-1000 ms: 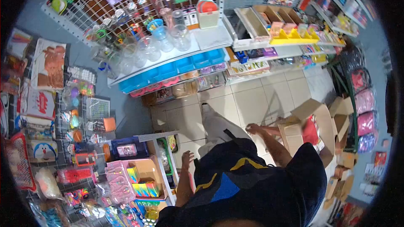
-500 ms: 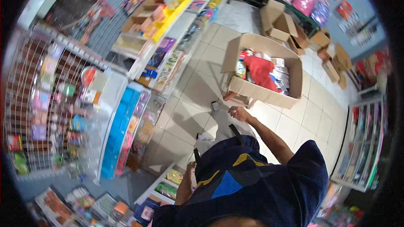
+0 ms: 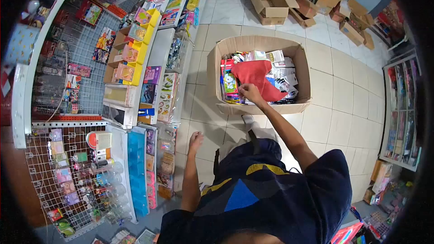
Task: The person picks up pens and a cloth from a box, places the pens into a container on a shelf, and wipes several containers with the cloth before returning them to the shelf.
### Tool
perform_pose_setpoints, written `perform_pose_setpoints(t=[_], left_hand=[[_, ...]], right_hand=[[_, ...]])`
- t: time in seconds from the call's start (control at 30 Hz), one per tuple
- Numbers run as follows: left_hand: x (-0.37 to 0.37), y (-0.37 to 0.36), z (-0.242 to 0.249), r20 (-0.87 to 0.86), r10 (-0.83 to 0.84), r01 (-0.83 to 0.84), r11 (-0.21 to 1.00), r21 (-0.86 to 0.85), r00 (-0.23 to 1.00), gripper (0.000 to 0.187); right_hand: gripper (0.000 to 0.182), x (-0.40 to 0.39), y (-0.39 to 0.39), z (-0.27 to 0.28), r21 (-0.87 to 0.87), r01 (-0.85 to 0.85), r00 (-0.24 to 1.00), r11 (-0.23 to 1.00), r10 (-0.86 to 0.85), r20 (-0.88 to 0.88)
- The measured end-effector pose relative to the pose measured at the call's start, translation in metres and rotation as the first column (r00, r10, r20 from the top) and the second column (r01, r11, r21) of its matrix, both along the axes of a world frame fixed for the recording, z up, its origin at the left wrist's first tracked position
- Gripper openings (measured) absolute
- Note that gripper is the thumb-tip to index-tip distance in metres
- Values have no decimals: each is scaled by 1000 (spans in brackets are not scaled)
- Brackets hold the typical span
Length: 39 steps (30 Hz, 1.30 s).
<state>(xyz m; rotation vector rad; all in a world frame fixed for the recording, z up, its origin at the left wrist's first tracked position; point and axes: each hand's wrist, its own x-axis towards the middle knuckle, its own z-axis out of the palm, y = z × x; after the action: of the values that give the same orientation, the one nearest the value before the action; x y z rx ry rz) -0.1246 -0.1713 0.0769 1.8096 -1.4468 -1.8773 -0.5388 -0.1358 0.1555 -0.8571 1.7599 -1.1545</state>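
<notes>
My right hand is over the near side of a large cardboard box, at the lower edge of a red cloth. Its fingers are bent and loosely apart; no clear grip on the cloth shows. The cloth lies across small packaged goods, among them a green-and-red pack at the left and white packs at the right. My left hand hangs over the tiled floor with loosely bent fingers and holds nothing, close to the shelf side.
Shelves with yellow bins and blue trays line the left, beside a wire rack of small goods. Opened cardboard boxes stand at the back. A glass display case is at the right.
I have come closer to the box, and it now stands directly before me. My right hand has moved forward over its near edge. My left hand has swung out from beside my body.
</notes>
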Motion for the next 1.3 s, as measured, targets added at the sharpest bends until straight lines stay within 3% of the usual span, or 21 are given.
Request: perform_pose_setpoints(t=[0.03, 0.13, 0.23, 0.27, 0.33, 0.37, 0.4, 0.43, 0.47, 0.53, 0.6, 0.7, 0.8, 0.97, 1.0, 1.03, 1.07, 1.17, 1.2, 1.27, 1.3], left_hand=[[-17, -1, 6, -26, -63, 61, 997, -43, 998, 38], [-46, 27, 44, -6, -142, 140, 984, -108, 990, 42], [-25, 79, 28, 120, -53, 77, 976, -203, 991, 45], [-9, 105, 21, 190, -11, 43, 986, -161, 982, 45], [49, 176, -36, 385, 46, -47, 999, -7, 922, 43], [57, 209, -20, 721, -433, 663, 747, -49, 541, 44], [63, 240, -12, 676, -517, 617, 779, 117, 525, 42], [71, 271, -10, 631, -519, 536, 823, 187, 577, 43], [74, 299, -8, 581, -440, 373, 897, 238, 685, 43], [71, 334, -8, 534, -314, 185, 942, 282, 785, 43], [65, 349, -12, 514, -263, 134, 952, 274, 816, 43], [52, 344, -24, 485, -202, 104, 969, 222, 851, 44], [42, 327, -37, 450, -140, 106, 989, 101, 882, 45], [50, 269, -74, 313, -2, 104, 946, -308, 950, 47], [39, 249, -48, 113, 192, -181, 978, -104, 975, 46], [26, 226, -17, -5, 455, -451, 884, 120, 890, 45], [1, 203, 23, 74, 443, -445, 896, 1, 893, 41], [25, 183, 7, -31, 441, -437, 895, 86, 897, 37], [21, 178, 8, 123, 422, -434, 896, 93, 898, 33], [14, 169, 23, 192, 281, -288, 958, 12, 940, 29], [12, 165, 28, 232, 211, -211, 977, -25, 950, 28]], right_hand=[[23, -7, -16, -27, 46, -14, 999, 999, 12, 35], [34, -12, -59, -90, 306, -329, 902, 893, 394, -180], [50, 14, -80, -124, 460, -176, 927, 870, 304, -220], [53, 16, -82, -100, 499, -220, 928, 838, 337, -158], [51, 27, -90, -171, 413, -286, 947, 865, 320, -13], [51, 34, -95, -201, 366, -310, 949, 877, 310, 60], [49, 39, -88, -159, 340, -168, 955, 925, 238, -176], [57, 36, -92, -142, 433, -268, 930, 861, 348, -118], [57, 38, -97, -139, 463, -300, 922, 834, 378, -82], [56, 39, -99, -127, 520, -337, 911, 785, 410, -29], [54, 33, -101, -107, 574, -339, 909, 746, 416, -4], [46, 45, -96, -90, 599, -133, 918, 790, 326, -227], [45, 60, -90, -102, 535, -56, 890, 843, 285, -356], [32, 59, -83, -138, 401, -185, 982, 897, 150, 117], [30, 62, -82, -152, 368, -170, 980, 914, 117, 162], [29, 63, -80, -164, 336, -153, 974, 929, 85, 208], [28, 59, -80, -172, 341, -218, 957, 914, 131, 260], [24, 45, -85, -162, 329, -339, 905, 881, 210, 370], [21, 39, -84, -134, 322, -338, 903, 885, 208, 377], [16, 39, -81, -132, 231, -298, 910, 926, 203, 361], [16, 32, -81, -118, 244, -347, 862, 906, 205, 464]])
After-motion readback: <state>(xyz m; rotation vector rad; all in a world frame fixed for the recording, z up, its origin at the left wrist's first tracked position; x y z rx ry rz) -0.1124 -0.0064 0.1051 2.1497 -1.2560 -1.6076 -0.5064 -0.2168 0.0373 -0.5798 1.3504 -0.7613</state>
